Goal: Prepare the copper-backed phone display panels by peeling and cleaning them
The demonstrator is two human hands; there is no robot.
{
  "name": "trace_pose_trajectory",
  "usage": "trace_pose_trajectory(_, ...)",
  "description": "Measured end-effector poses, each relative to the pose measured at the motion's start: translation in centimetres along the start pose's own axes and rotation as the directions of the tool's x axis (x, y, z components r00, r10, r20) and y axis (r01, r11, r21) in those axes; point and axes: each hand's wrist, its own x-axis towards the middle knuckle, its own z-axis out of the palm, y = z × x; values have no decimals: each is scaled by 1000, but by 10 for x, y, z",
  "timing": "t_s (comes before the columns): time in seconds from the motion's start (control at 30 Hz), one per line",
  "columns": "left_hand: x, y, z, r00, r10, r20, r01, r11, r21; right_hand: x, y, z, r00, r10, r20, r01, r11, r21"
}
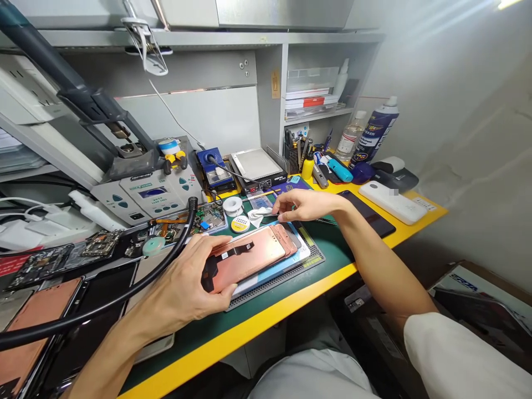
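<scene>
A phone screen panel (249, 257) lies copper-coloured back up, a black flex cable across it. My left hand (195, 277) grips its near-left end, thumb along the lower edge and fingers over the upper edge. Under it are another copper-coloured part (286, 239) and a light blue-and-white flat piece (301, 254), on a dark perforated mat (274, 281). My right hand (305, 205) is just beyond the panel's far end, fingers curled and thumb tip close to the fingertips. Whatever is between them, if anything, is hidden. A bundled white cable (260, 213) lies beside those fingertips.
A black hose (166, 266) arches over the left side, above several phone parts (45, 310). Behind stand a hot-air station (153, 191), a soldering unit (216, 169) and a solder reel (233, 206). At right lie a dark phone (369, 213) and a white case (393, 202).
</scene>
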Motion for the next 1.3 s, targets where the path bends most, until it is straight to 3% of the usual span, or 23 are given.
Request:
trace_pose_trajectory(0.67,3,0,2,999,-23,47,20,998,51,2,4,2,1000,-12,-5,11,1000,-1)
trace_pose_trajectory(1.3,5,-6,9,990,141,-18,-137,981,137,5,10,1,1000,18,9,-19,998,58)
